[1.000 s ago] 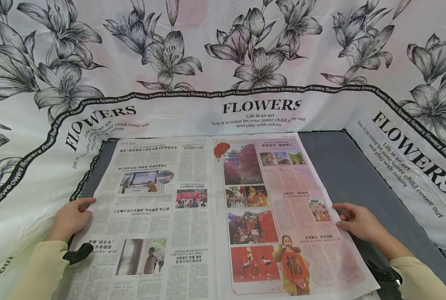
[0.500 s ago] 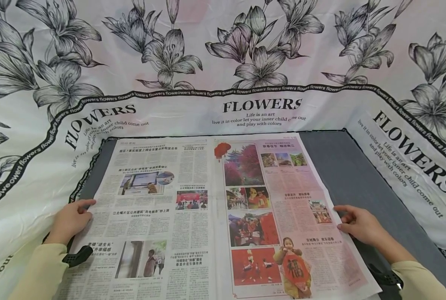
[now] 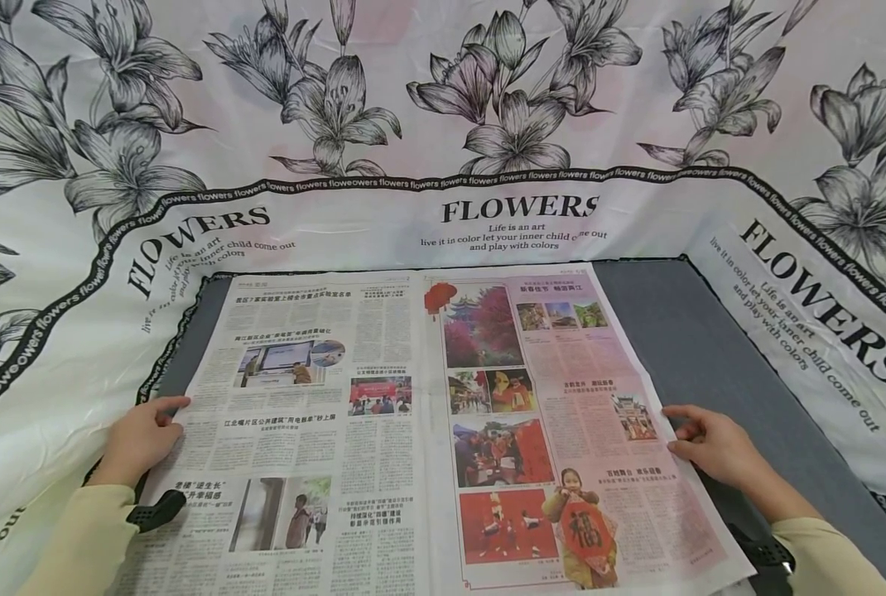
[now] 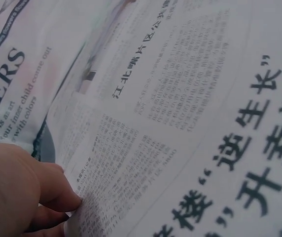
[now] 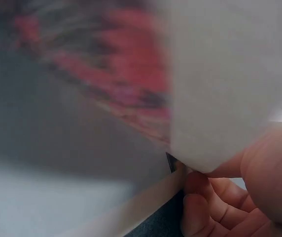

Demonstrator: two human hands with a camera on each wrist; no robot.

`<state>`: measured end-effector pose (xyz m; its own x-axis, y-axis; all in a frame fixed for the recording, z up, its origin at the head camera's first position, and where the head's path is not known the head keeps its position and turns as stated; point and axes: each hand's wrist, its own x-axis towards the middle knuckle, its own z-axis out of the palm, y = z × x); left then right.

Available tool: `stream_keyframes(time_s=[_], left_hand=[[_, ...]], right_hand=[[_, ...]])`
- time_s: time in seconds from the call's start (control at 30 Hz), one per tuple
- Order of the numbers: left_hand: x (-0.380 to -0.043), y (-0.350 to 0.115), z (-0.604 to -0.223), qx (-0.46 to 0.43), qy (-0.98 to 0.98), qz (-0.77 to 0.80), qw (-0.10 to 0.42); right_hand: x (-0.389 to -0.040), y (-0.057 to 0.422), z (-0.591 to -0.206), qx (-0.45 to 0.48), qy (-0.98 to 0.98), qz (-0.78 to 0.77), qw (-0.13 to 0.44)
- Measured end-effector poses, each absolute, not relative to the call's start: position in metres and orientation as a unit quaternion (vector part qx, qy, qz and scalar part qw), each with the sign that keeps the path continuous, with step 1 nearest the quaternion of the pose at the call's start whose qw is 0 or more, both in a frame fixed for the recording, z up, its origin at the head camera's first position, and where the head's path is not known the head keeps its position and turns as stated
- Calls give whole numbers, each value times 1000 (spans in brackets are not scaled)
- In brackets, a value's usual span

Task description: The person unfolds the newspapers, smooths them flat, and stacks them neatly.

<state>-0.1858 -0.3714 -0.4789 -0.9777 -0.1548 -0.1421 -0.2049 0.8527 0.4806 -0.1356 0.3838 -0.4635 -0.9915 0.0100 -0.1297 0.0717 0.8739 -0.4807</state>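
A newspaper [image 3: 383, 339] lies spread wide in the head view, its left page mostly black print and its right page pink with red photos. My left hand [image 3: 137, 439] pinches the left edge between thumb and fingers. In the left wrist view, that hand [image 4: 17, 192] grips the paper's margin, and the sheet bends slightly there. At the opposite edge, my right hand [image 3: 719, 447] holds the paper between thumb and fingers. The right wrist view has the right hand [image 5: 259, 182] close up, fingers curled beneath the sheet [image 5: 220, 79]; its printed side is blurred.
Beneath the newspaper is a dark grey tabletop [image 3: 734, 372], showing along both sides. A white cloth [image 3: 368, 223] with flower prints and lettering surrounds it at the back and sides. Each wrist wears a black strap [image 3: 158, 510]. The newspaper's near edge is mostly cut off by the frame.
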Motion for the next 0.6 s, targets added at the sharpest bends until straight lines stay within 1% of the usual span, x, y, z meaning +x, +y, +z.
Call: stream_keyframes(time_s=[0.27, 0.4, 0.5, 0.6], left_hand=[[-186, -372, -480, -89, 967, 235, 43], [-185, -371, -480, -84, 969, 229, 39], [-184, -369, -477, -70, 975, 212, 15], [-185, -360, -467, -51, 976, 209, -22]], right_hand=[[-137, 383, -464, 23, 969, -238, 57], [-138, 385, -463, 26, 970, -234, 66], [-140, 391, -452, 15, 974, -214, 76], [-149, 399, -428, -3, 979, -190, 74]])
